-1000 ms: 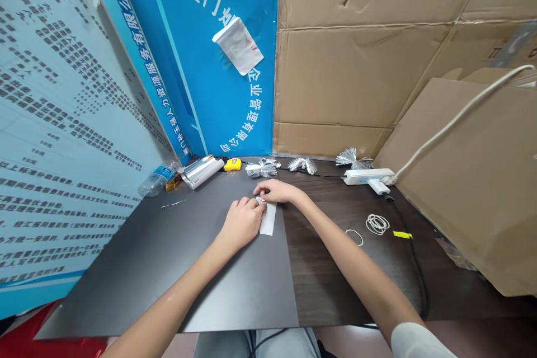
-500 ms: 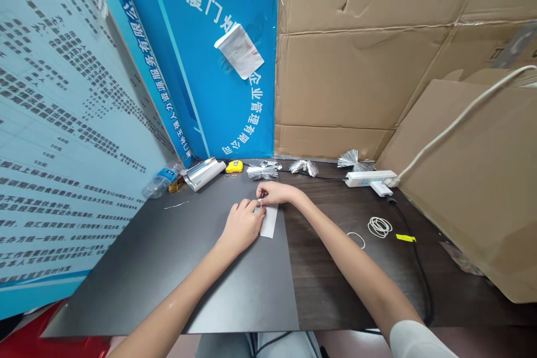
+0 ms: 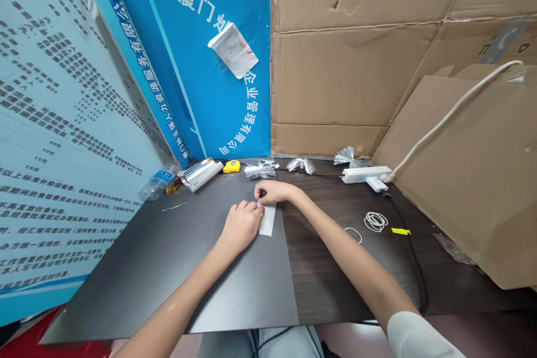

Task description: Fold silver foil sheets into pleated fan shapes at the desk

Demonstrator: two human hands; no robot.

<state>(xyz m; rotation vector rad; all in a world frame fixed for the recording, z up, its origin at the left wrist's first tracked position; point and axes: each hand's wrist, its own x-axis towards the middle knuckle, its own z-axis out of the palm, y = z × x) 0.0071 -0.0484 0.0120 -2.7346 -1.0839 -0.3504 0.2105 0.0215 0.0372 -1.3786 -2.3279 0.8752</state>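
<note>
Left hand (image 3: pixel 241 227) and right hand (image 3: pixel 273 192) closed together, fingertips pinching a small silvery piece (image 3: pixel 260 205), partly hidden, white strip (image 3: pixel 267 220) lying just below on a dark grey mat (image 3: pixel 168 274), silver foil tassels (image 3: pixel 260 171) beyond

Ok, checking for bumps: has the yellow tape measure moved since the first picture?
No, the tape measure keeps its gap from the silver foil roll.

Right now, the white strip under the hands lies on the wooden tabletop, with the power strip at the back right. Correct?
No: the white strip lies on the dark grey mat, not the wooden tabletop, as the head view shows; the power strip stands as you said.
</note>
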